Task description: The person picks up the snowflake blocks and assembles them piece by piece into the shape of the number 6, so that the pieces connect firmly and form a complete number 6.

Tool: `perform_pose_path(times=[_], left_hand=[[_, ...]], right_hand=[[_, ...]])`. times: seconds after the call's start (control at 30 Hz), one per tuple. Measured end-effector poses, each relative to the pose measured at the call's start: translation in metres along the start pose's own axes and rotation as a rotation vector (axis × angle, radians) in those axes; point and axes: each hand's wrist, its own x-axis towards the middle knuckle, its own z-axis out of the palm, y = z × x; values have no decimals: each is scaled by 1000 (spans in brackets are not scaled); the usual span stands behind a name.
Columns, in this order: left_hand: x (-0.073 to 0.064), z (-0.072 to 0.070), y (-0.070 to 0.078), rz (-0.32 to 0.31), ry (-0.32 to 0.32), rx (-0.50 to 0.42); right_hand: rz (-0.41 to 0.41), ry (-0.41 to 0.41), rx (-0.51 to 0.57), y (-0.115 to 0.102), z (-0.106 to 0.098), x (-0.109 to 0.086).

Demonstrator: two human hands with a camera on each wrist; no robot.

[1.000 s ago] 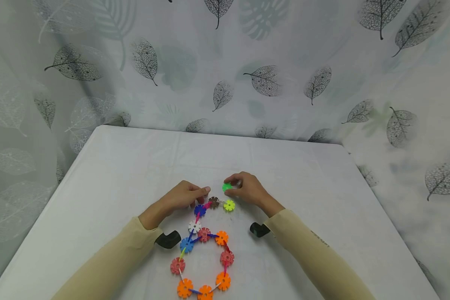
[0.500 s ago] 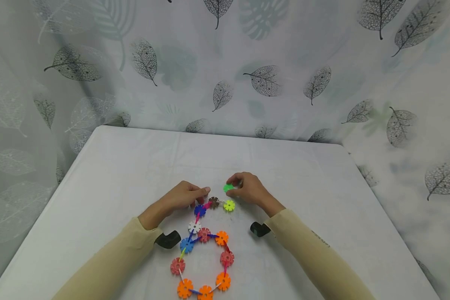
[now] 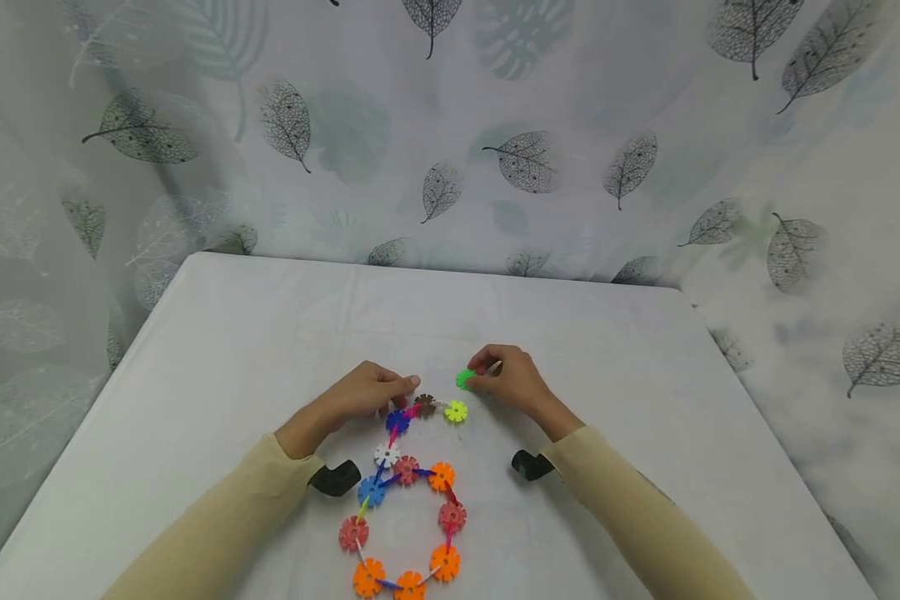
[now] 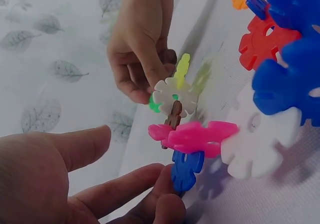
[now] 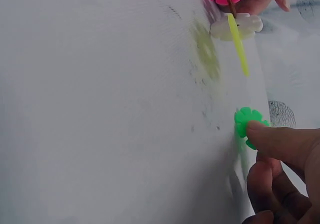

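My right hand (image 3: 512, 379) pinches a green notched plastic disc (image 5: 248, 120) between thumb and fingertips, off the right of the chain's far end. A yellow disc (image 3: 456, 412) ends that chain, joined by a white disc (image 4: 175, 96) to a brown one (image 3: 425, 406). Then come a pink disc (image 4: 202, 138) and a dark blue disc (image 3: 397, 422). My left hand (image 3: 371, 390) lies at the chain's left side, its thumb raised apart and its fingertips touching the dark blue disc in the left wrist view.
The chain runs down through a white disc (image 3: 387, 454) to a light blue disc (image 3: 372, 492). Below is a closed ring of linked discs, several of them orange (image 3: 444, 563). All lie on a white-covered table (image 3: 270, 325), backed by a leaf-print curtain (image 3: 390, 108).
My right hand has moved slightly right and toward me with the green disc, away from the chain's end. The left hand stays in place.
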Motion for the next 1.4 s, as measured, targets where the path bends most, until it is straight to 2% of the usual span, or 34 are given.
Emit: perform_pose_path(times=[0.17, 0.3, 0.5, 0.67, 0.83, 1.07, 1.4], left_hand=[[3, 2, 3, 18, -14, 7], [5, 3, 5, 63, -25, 7], [7, 4, 7, 102, -43, 48], [7, 4, 5, 102, -61, 66], [8, 2, 4, 91, -68, 69], [9, 2, 1, 95, -81, 54], [10, 2, -1, 94, -67, 45]], right_hand=[[2, 41, -18, 4, -5, -9], [-10, 53, -68, 7, -10, -18], [-28, 12, -64, 9, -15, -32], [-38, -58, -19, 8, -17, -44], [-61, -106, -22, 6, -16, -52], [-61, -101, -41, 3, -10, -55], [-73, -82, -81, -2, -3, -57]])
